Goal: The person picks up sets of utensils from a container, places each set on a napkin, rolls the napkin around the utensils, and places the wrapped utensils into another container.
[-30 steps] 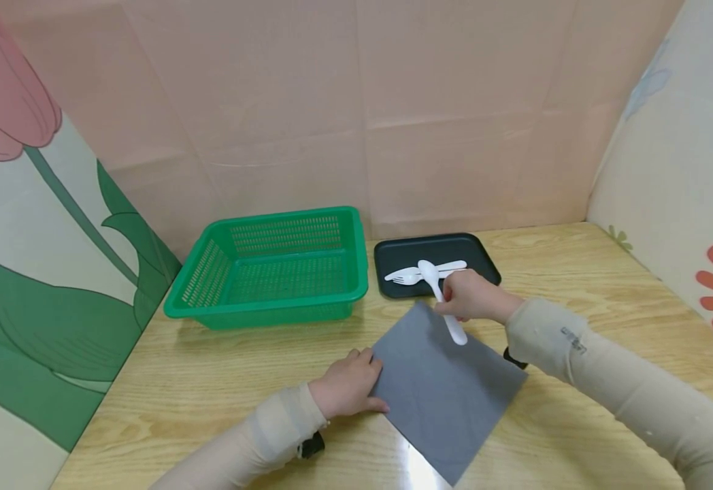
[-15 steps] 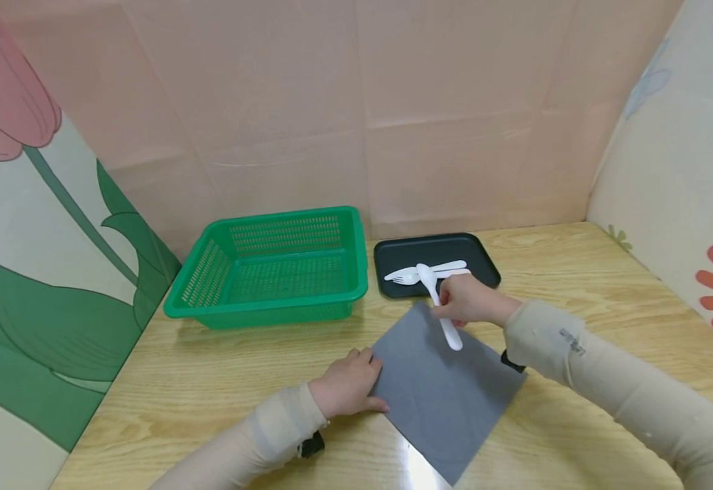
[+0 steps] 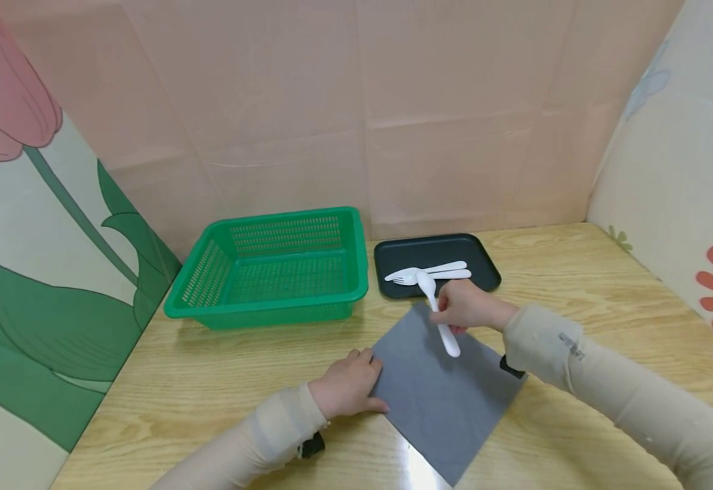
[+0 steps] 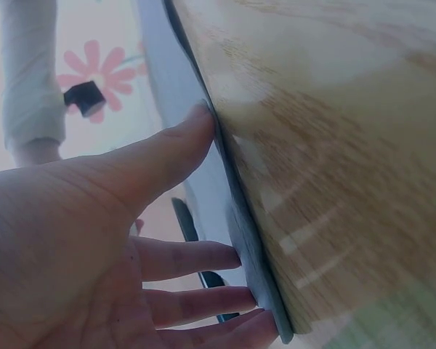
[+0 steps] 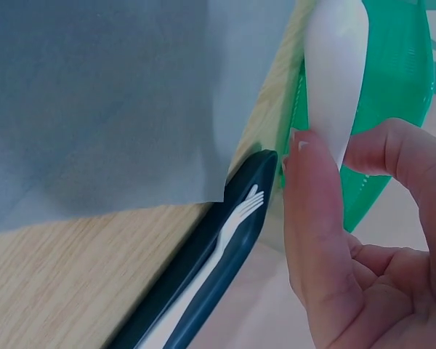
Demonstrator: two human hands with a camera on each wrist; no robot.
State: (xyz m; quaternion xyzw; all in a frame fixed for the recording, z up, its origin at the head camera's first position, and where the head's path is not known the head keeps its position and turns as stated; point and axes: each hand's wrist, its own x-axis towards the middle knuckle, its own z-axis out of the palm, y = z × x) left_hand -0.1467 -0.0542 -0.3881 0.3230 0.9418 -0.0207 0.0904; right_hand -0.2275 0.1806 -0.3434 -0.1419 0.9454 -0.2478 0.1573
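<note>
My right hand [image 3: 468, 304] pinches a white plastic spoon [image 3: 446, 338] by the middle of its handle, over the far part of a grey square napkin [image 3: 442, 401]. The spoon's bowl points toward the black tray. In the right wrist view, thumb and fingertips meet on the white handle [image 5: 336, 65]. The napkin lies turned cornerwise on the table. My left hand [image 3: 347, 384] rests at its left corner, and in the left wrist view the fingertips [image 4: 236, 294] and thumb touch the napkin's edge with the fingers spread.
Behind the napkin, a black tray [image 3: 387, 248] holds a white plastic fork [image 3: 407, 279] and a white knife [image 3: 457, 265] lying close together. A green perforated basket [image 3: 271, 309] stands to its left. A pinkish sheet [image 3: 485, 136] covers the wall behind the wooden table [image 3: 240, 367].
My right hand has drawn the spoon slightly toward me and down, so its bowl overlaps less of the cutlery on the tray. My left hand has stayed in place.
</note>
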